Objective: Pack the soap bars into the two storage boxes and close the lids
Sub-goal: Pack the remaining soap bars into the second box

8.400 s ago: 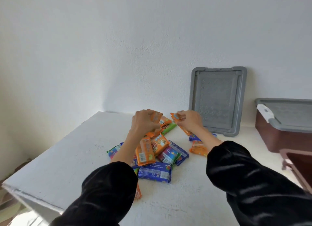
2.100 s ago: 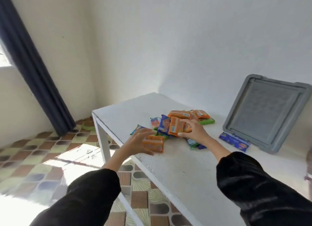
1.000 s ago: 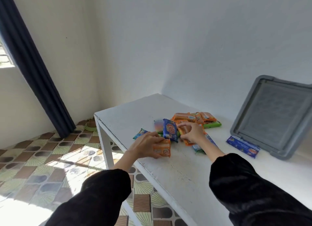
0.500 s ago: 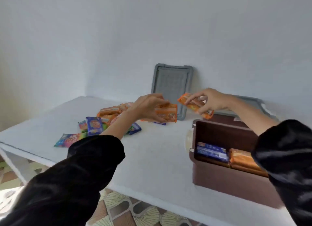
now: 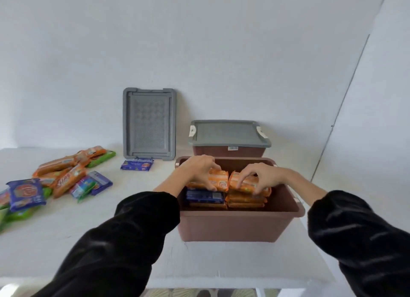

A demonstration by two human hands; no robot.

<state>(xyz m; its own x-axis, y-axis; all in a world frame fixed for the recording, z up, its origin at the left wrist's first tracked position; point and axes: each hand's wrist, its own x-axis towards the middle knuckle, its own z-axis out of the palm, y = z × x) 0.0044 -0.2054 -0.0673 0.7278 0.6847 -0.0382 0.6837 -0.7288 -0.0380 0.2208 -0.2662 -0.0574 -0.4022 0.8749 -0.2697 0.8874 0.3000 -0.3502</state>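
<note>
Soap bars (image 5: 219, 181) in glossy orange wrappers: left hand (image 5: 197, 169) grips one, right hand (image 5: 264, 177) another, inside rectangular brown box (image 5: 233, 226).

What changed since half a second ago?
Both hands came down into the open brown plastic box: the left hand lowers its orange-wrapped soap bar at the left stack, the right hand its second orange bar at the right stack, both still gripped. The loose grey lid against the wall, closed grey-lidded box and soap pile stayed.
</note>
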